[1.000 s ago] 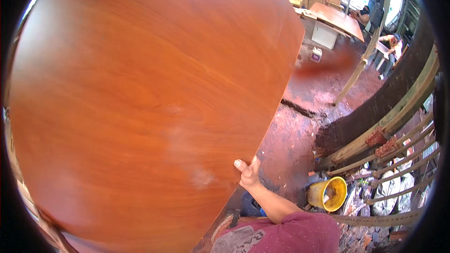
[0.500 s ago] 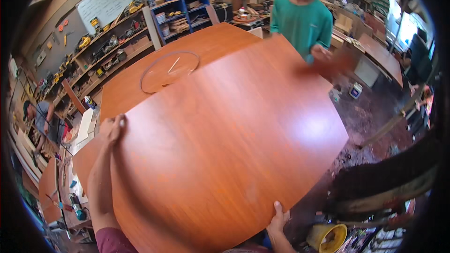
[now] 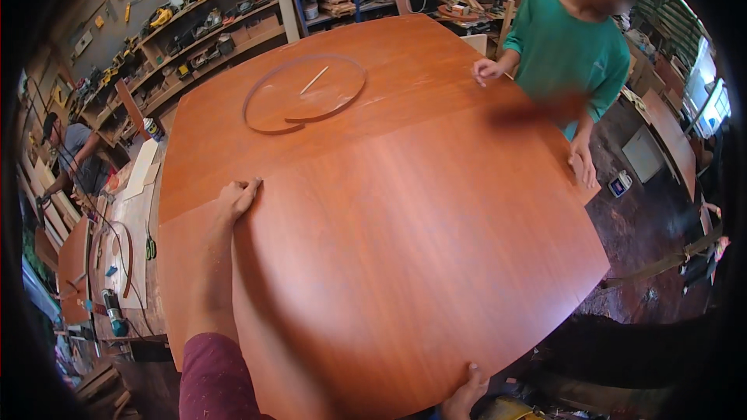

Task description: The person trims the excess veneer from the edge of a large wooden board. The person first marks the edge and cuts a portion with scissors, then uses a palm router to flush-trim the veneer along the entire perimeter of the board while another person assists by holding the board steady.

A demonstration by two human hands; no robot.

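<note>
A large reddish-brown wood panel (image 3: 420, 257) with a glossy face and bowed edges fills the middle, overlapping a bigger board (image 3: 210, 132) of the same colour. My left hand (image 3: 241, 197) is closed on the panel's left edge, its fingers at the rim. At the near right edge, my right hand (image 3: 465, 395) grips the panel with the thumb on top; its other fingers are hidden beneath. A co-worker in a green shirt (image 3: 572, 47) stands at the far right side, one hand (image 3: 582, 162) by the boards' right edge, the other raised above the far board.
A curled brown edging strip (image 3: 247, 113) lies on the far board with a thin pale stick (image 3: 314, 80) inside its loop. To the left are a bench with scissors (image 3: 151, 247) and a power tool (image 3: 115, 315). Tool shelves (image 3: 226, 58) line the back; another person (image 3: 82, 155) works far left.
The panel now lies lower and flatter over the big board, both my hands still on it. The co-worker has come closer and lowered a hand to the boards' right edge. My view has shifted.
</note>
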